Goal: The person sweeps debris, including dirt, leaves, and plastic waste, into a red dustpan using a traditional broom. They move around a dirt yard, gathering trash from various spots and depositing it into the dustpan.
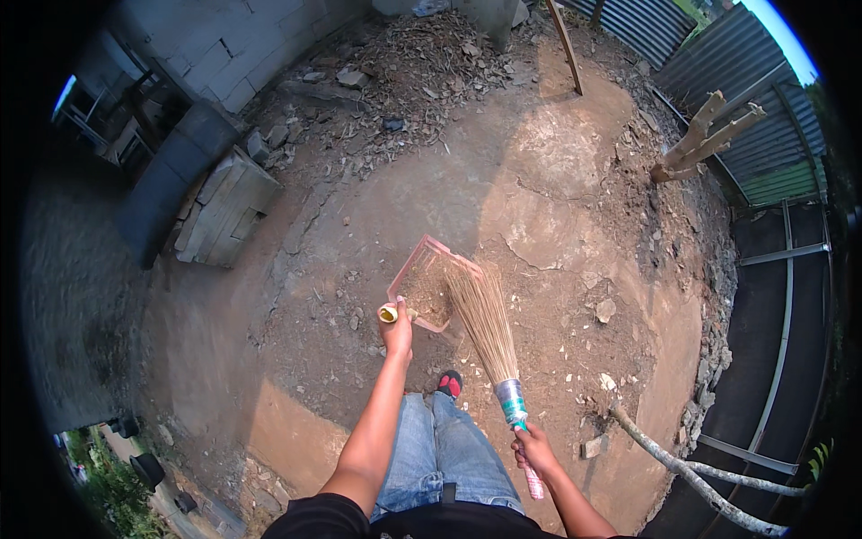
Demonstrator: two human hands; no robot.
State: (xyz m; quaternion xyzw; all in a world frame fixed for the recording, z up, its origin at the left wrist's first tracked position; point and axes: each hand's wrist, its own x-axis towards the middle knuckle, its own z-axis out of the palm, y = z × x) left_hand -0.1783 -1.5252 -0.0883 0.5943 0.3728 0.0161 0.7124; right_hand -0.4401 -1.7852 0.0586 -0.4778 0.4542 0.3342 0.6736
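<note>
My left hand (pixel 397 334) is closed around the pale handle of a pink dustpan (pixel 395 283), which lies low over the dirt ahead of me. Brown dirt and litter (pixel 435 292) show inside its pan. In my right hand (pixel 536 452) is the wrapped handle of a stick broom (pixel 485 319), bound with silver and teal bands above a pink grip. The broom's bristle tips reach the dustpan's right side and cover part of its rim. Whether they touch the debris inside I cannot tell.
A heap of dry leaves and rubble (pixel 422 63) lies by the block wall (pixel 242 40). Stacked slabs (pixel 229 211) stand at the left. A cut stump (pixel 700 144) and corrugated sheets (pixel 754 81) are at the far right, with a bare branch (pixel 664 454) nearer me.
</note>
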